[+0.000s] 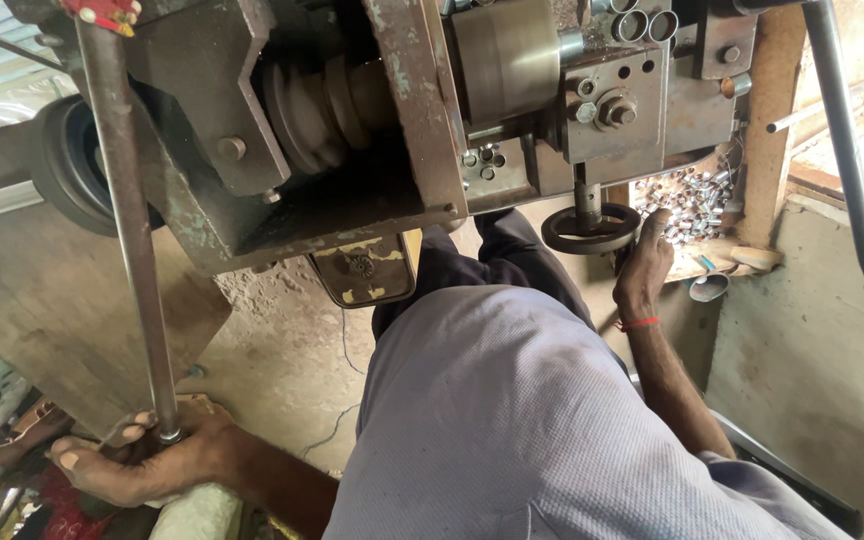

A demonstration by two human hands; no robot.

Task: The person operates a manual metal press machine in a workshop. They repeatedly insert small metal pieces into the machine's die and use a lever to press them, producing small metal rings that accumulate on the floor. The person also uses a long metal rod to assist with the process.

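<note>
The left hand (137,460) is curled shut around the bottom end of a long steel bar (127,230). The fingers wrap the bar and the thumb sits on top. The bar goes straight up from the hand to the big gray lathe machine (352,130), where its top end has a bit of red on it.

The right hand (644,262) is out at the far side of the machine. It is mostly open, with the fingers straight. It rests by the small black hand wheel (590,230) that hangs under the machine, and the fingertips reach toward a pile of small shiny metal rings (687,200) just beside the wheel. I cannot tell if it has picked up a ring. A red thread is tied around that wrist.

Under the machine is a rough concrete floor (282,370). A thin rod with a knob (847,150) hangs down past the rings.

What could go wrong: the bar is long, and only one hand holds it at the very end, so it could slip or swing and hit the machine. The right hand is close to machine parts that turn, so fingers could get pinched. The rings may have sharp edges and could cut skin.
</note>
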